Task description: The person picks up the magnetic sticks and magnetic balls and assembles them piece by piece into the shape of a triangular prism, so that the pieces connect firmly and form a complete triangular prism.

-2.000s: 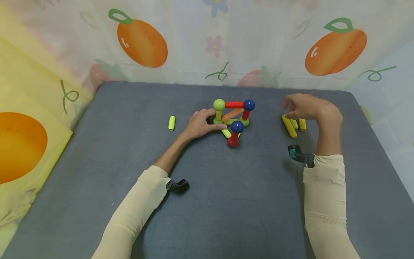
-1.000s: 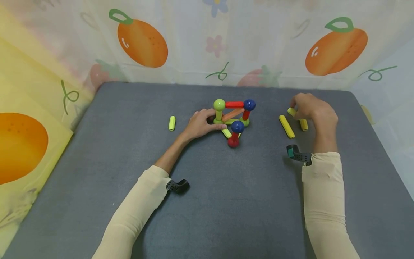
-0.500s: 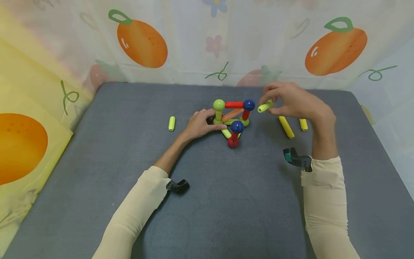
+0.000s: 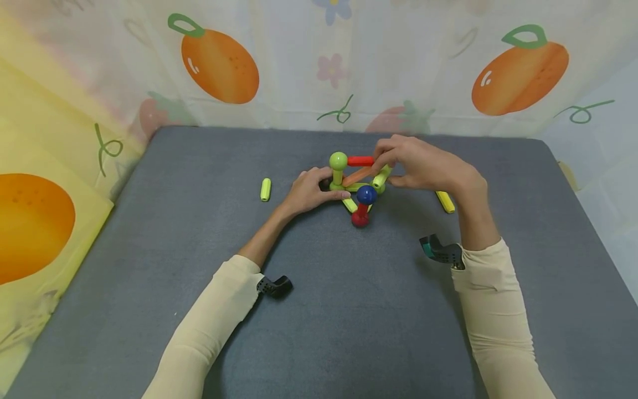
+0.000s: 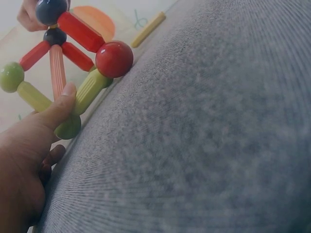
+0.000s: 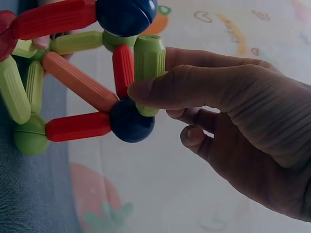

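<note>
A magnetic stick-and-ball frame [image 4: 355,161] of green, red and orange rods stands on the grey table. My left hand [image 4: 309,191] grips its lower left corner, the thumb lying over the rods by a green ball [image 5: 68,127] in the left wrist view. My right hand [image 4: 423,163] pinches a short light green rod [image 6: 149,58] between thumb and fingers. That rod is beside the far blue ball [image 6: 132,121]; I cannot tell whether they touch. In the head view the right hand hides this ball. Nearer stands another blue ball [image 4: 366,194] atop a red rod.
One loose light green rod [image 4: 266,189] lies left of the frame. A yellow rod [image 4: 446,201] lies to the right, partly covered by the right arm. Behind the table [image 4: 319,310] hangs a fruit-print cloth [image 4: 289,66].
My right hand picked up the light green rod from the pile at right and carried it left to the frame's far blue ball. The left hand has stayed in place.
</note>
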Available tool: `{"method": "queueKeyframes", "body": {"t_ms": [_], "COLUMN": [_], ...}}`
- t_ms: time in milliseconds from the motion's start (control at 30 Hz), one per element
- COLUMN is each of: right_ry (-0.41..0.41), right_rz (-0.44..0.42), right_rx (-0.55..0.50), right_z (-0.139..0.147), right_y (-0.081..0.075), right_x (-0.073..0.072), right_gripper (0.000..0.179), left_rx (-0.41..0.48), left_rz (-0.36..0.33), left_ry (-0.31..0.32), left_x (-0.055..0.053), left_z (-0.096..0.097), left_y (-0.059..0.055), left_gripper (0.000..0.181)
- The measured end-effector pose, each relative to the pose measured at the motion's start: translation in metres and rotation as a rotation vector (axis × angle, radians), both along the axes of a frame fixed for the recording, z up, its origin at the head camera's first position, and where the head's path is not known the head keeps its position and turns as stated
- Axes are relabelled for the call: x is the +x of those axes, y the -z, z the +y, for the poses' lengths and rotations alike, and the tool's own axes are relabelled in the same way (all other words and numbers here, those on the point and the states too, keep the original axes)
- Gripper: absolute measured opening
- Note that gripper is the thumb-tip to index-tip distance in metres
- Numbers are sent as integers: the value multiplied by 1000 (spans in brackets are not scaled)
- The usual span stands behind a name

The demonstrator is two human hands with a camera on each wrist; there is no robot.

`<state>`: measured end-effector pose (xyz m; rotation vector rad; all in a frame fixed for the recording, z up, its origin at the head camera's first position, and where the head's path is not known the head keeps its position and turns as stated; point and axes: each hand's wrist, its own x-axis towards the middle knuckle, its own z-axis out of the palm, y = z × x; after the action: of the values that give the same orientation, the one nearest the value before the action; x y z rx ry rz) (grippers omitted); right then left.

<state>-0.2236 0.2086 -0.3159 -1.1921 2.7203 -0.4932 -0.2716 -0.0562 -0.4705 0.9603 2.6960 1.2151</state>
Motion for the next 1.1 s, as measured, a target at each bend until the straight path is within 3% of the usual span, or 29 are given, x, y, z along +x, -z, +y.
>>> {"method": "queueKeyframes", "body": {"t_ms": [700, 933, 1100], "right_ry": [-65, -33, 62], "right_rz": [-18, -31, -34], "right_rx": [-5, 5, -21], "right_z": [-8, -7, -1], "right_y": [8, 6, 3], "right_x": [-7, -5, -3], "right_gripper": [31, 32, 33], "left_rx": [25, 21, 16], "left_rz": [0, 7, 5], "left_ry": [12, 13, 11], "left_x": [0, 0, 0], "left_z": [1, 1, 1], "left_y": [-1, -3, -2], "left_gripper": [26, 27, 26]}}
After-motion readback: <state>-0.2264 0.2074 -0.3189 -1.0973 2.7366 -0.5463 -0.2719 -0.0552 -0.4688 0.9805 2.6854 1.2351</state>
